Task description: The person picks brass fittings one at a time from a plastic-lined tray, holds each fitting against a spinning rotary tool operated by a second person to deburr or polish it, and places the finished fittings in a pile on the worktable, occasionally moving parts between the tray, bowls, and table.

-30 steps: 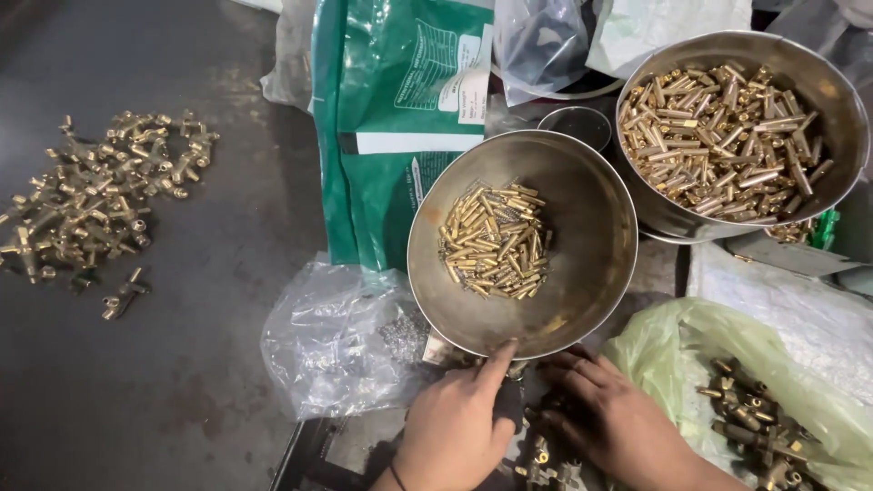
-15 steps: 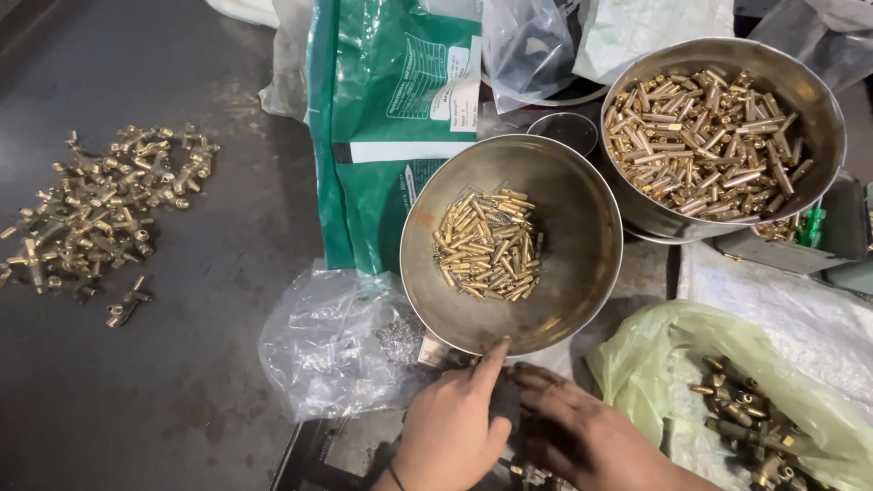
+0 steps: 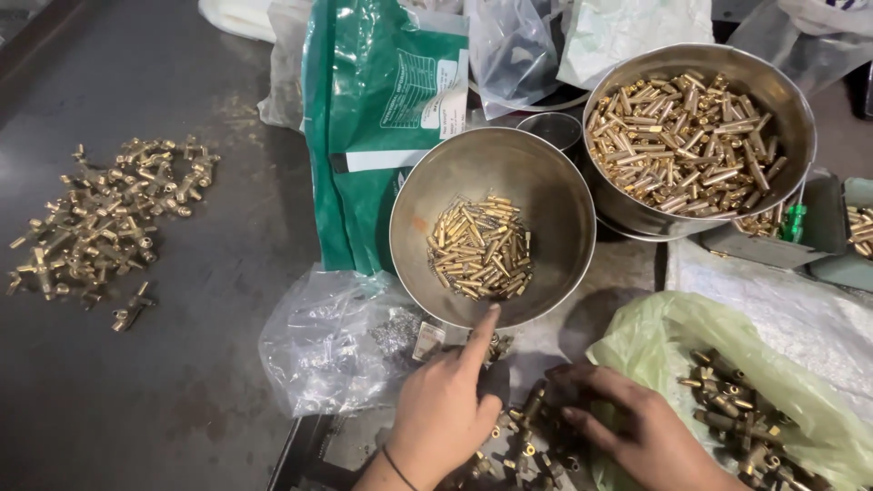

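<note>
My left hand [image 3: 441, 414] rests palm down over a low pile of small brass fittings [image 3: 523, 436] at the bottom edge, its forefinger stretched up to the near rim of a steel bowl [image 3: 427, 195]. That bowl holds a heap of small brass pins [image 3: 480, 248]. My right hand [image 3: 632, 427] lies just right of the left one, fingers curled into the same pile of fittings; whether it pinches one is hidden. A light green plastic bag [image 3: 655, 336] with more brass fittings [image 3: 741, 414] lies to the right of that hand.
A bigger steel bowl [image 3: 787, 109] full of brass pins stands at the back right. A green printed pouch [image 3: 368, 109] leans behind the small bowl. A crumpled clear bag [image 3: 332, 341] lies left of my hands. Assembled brass parts [image 3: 105, 218] are scattered on the dark tabletop at far left.
The view has shifted slightly, so everything sits a little lower and further left. Both hands stay on the pile of fittings, with the right hand's fingers shifting a little.
</note>
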